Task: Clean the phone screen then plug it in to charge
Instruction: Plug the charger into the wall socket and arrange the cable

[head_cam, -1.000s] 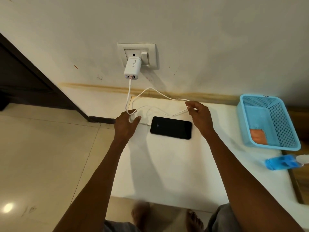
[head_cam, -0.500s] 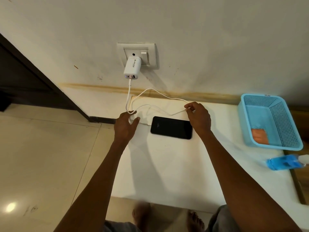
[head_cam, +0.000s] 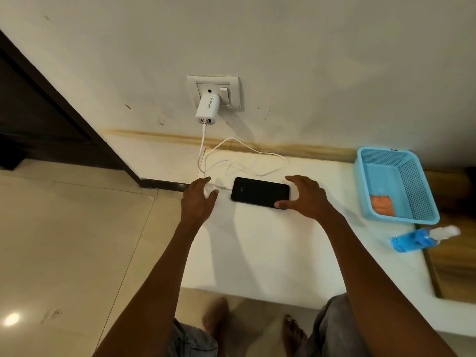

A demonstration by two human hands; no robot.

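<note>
Both hands have let go of the white charging cable point(head_cam: 257, 157) since the earlier frame, and its end now meets the left short edge of the black phone point(head_cam: 260, 192). The phone lies flat, screen up, on the white bench point(head_cam: 257, 253). The left hand point(head_cam: 198, 200) hovers just left of it, fingers spread and empty. The right hand point(head_cam: 307, 198) has its fingers spread around the phone's right end, thumb touching the near corner. The cable loops up to the white charger point(head_cam: 207, 109) in the wall socket point(head_cam: 215, 92).
</note>
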